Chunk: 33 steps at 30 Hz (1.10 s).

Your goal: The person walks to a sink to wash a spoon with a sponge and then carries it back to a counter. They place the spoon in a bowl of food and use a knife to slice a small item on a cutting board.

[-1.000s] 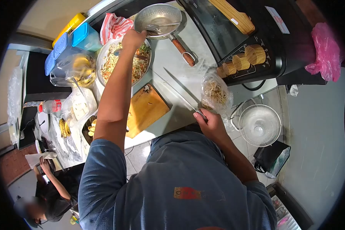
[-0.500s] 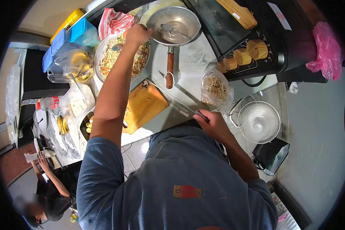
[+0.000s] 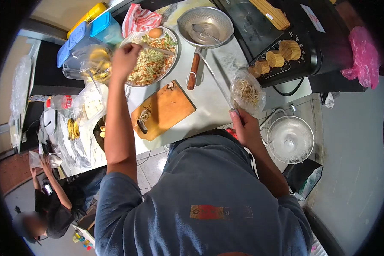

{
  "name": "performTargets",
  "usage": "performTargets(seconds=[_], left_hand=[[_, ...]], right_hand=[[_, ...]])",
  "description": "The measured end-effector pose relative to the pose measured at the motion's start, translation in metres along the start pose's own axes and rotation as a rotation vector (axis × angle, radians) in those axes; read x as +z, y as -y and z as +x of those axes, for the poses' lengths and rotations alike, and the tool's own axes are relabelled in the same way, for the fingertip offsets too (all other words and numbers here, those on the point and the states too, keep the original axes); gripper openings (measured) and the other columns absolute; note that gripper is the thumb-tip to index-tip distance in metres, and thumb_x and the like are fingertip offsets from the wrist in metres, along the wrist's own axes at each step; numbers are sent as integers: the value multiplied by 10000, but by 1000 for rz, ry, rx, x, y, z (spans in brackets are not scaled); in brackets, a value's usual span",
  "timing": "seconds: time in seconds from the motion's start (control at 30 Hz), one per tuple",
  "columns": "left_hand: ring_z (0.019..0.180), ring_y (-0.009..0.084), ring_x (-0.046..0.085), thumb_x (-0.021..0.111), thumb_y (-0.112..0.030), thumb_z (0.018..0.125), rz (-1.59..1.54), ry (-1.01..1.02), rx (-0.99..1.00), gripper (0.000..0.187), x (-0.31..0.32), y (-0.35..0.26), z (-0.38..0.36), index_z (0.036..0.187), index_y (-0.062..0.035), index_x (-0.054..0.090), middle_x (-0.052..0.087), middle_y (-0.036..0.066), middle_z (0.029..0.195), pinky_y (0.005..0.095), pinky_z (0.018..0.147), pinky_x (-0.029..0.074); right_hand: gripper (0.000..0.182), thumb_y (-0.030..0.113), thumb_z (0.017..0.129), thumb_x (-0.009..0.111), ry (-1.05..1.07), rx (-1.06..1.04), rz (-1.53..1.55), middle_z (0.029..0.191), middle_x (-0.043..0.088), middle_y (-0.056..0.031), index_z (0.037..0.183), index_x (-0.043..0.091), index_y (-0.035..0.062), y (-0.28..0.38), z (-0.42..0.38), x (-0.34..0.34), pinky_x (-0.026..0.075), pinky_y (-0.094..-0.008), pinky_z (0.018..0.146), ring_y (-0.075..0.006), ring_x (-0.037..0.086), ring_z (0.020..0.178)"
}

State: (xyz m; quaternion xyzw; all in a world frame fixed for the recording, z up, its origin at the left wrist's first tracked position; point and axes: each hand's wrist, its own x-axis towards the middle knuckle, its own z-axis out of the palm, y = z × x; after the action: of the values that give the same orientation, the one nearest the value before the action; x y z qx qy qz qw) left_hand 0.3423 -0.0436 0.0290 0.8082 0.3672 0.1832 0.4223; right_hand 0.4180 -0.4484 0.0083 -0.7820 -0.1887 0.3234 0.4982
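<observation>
My right hand (image 3: 246, 129) grips the handle of a long, narrow-bladed knife (image 3: 218, 83), whose blade points up and away toward a hammered metal saucepan (image 3: 224, 25). Over the left edge of a round metal tray (image 3: 175, 59), my left hand (image 3: 126, 63) has its fingers curled; I cannot make out whether anything is in them. Chopped vegetables (image 3: 154, 68) fill the tray, with a brown egg (image 3: 155, 33) near its far rim. A spoon (image 3: 163, 49) lies across the vegetables, close to my left fingertips. Nearer me is a wooden cutting board (image 3: 168, 109) with shredded scraps.
Bean sprouts in a plastic bag (image 3: 248, 93) lie beside my right hand. A black appliance (image 3: 301, 70) with wooden knobs stands at the right, a wire strainer (image 3: 290, 138) below it. Blue-lidded containers (image 3: 105, 29) stand at the left. Another person (image 3: 57, 198) handles clear plastic at lower left.
My left hand has drawn back leftward over the tray, uncovering the egg. The knife has swung from pointing left to pointing up and away. The view has shifted slightly.
</observation>
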Motion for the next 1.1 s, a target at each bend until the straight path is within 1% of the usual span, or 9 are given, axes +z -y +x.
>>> performTargets(seconds=[0.1, 0.27, 0.47, 0.57, 0.67, 0.77, 0.87, 1.0, 1.1], left_hand=[[682, 127, 573, 621, -275, 878, 6, 236, 25, 292, 30, 3, -43, 920, 10, 672, 654, 61, 756, 293, 663, 463], [743, 188, 645, 674, -370, 846, 12, 490, 66, 376, 87, -20, -86, 925, -3, 674, 689, 106, 800, 311, 700, 495], [681, 300, 631, 718, -454, 736, 272, 453, 7, 442, 104, -41, -95, 745, -20, 637, 646, 154, 713, 383, 666, 478], [628, 244, 594, 708, -387, 760, 331, 417, 96, 385, 97, -34, -91, 784, -9, 635, 625, 129, 688, 370, 630, 462], [766, 337, 651, 704, -347, 711, 376, 414, 142, 330, 81, -24, -79, 849, -50, 659, 670, 164, 787, 410, 718, 500], [853, 348, 655, 680, -339, 688, 431, 427, 186, 435, 59, -14, -65, 1037, -80, 656, 677, 190, 892, 406, 775, 508], [842, 313, 655, 673, -307, 697, 654, 351, 253, 441, 45, -1, -55, 1088, -105, 634, 669, 175, 898, 367, 757, 501], [974, 347, 630, 648, -381, 696, 738, 510, 157, 566, 21, -6, -42, 1228, -191, 601, 663, 192, 1030, 408, 848, 496], [984, 342, 628, 612, -290, 722, 810, 515, 196, 519, 9, 6, -36, 1231, -195, 590, 662, 190, 1033, 417, 832, 496]], right_hand=[[270, 262, 957, 535, -38, -7, -27, 614, 488, 24, 852, 619, 28, 3, 4, 5, 357, -232, 530, -49, 428, 560], [303, 277, 961, 530, -70, -62, 4, 612, 485, 27, 792, 581, 31, 3, 9, 9, 353, -239, 525, -50, 429, 566], [318, 264, 965, 518, -79, -138, -6, 607, 485, 18, 753, 551, 29, 6, 6, 7, 350, -245, 522, -62, 430, 564], [315, 255, 967, 511, -77, -155, -2, 603, 484, 17, 750, 548, 30, 6, 4, 9, 348, -246, 523, -63, 429, 563], [309, 248, 967, 510, -67, -166, 18, 601, 483, 17, 750, 548, 31, 5, 4, 8, 347, -246, 522, -61, 426, 561], [301, 242, 965, 515, -64, -174, 27, 600, 484, 17, 753, 549, 31, 6, 2, 9, 345, -246, 520, -60, 423, 560], [296, 238, 963, 521, -74, -180, 37, 598, 483, 18, 754, 551, 31, 9, -2, 9, 344, -245, 516, -58, 419, 557], [294, 238, 964, 524, -67, -187, 49, 596, 479, 21, 753, 549, 34, 9, -4, 9, 341, -244, 510, -56, 416, 553], [296, 239, 966, 522, -56, -170, 51, 596, 479, 24, 750, 546, 37, 8, -4, 9, 340, -243, 510, -56, 415, 553]])
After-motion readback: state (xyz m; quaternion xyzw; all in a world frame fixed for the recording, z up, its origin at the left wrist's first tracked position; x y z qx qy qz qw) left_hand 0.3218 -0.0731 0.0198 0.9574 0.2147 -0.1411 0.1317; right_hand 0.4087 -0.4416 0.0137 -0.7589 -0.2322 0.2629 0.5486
